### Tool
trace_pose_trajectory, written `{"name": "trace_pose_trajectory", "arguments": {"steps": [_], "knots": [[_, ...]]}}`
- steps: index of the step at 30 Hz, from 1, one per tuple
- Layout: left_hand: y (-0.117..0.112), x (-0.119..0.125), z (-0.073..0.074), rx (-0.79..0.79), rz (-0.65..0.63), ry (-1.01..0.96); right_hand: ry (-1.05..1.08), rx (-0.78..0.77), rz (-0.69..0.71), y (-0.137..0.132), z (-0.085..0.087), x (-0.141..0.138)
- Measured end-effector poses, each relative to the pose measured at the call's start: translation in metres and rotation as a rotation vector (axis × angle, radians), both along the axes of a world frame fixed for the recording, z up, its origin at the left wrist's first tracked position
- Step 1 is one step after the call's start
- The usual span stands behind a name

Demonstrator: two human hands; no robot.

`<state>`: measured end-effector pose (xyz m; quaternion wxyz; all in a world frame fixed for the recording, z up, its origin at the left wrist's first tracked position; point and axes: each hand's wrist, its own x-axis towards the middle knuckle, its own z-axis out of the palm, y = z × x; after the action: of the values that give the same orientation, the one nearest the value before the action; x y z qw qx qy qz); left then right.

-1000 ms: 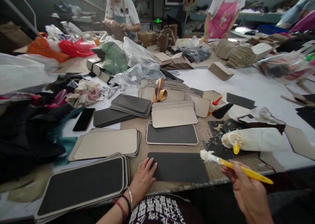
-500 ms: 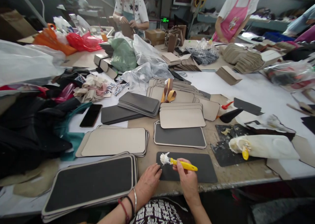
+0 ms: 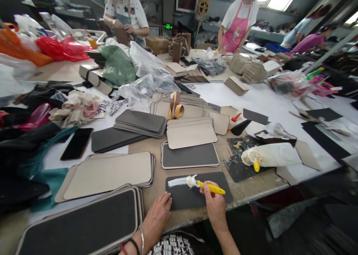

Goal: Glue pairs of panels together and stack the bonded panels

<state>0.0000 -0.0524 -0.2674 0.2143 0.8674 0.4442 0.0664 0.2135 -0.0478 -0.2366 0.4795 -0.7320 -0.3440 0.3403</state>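
Observation:
My right hand [image 3: 214,202] grips a brush [image 3: 214,188] by its yellow handle. White paste clumps on the bristles, which touch a dark grey rectangular panel [image 3: 195,201] lying flat at the table's front. A white streak of paste [image 3: 176,182] runs along the panel's upper left, left of the brush. Resting at the panel's left edge is my left hand [image 3: 158,212], fingers stretched out flat and holding nothing. Behind the panel lies a small stack of dark panels with beige rims [image 3: 190,156]. A larger rimmed stack [image 3: 81,221] lies left of my left hand.
A white plastic container [image 3: 279,154] with paste lies on a smeared dark board [image 3: 235,173] at right. Beige panels [image 3: 109,173] and a phone [image 3: 77,143] are at left. Plastic bags [image 3: 148,87] lie farther back. Two people stand across the table, with others far right.
The brush has moved right across the dark panel relative to its left edge, leaving a white paste streak. My left hand stays at the panel's edge. The camera view has turned right.

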Motion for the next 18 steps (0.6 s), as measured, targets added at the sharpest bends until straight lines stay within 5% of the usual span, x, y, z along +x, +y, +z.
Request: {"name": "trace_pose_trajectory", "arguments": {"steps": [12, 18], "knots": [[-0.005, -0.010, -0.025, 0.199, -0.002, -0.070, -0.150, -0.057, -0.210, -0.016, -0.009, 0.094], [-0.005, -0.010, -0.029, 0.259, 0.010, -0.069, -0.210, -0.070, -0.242, -0.019, 0.000, 0.107]]}}
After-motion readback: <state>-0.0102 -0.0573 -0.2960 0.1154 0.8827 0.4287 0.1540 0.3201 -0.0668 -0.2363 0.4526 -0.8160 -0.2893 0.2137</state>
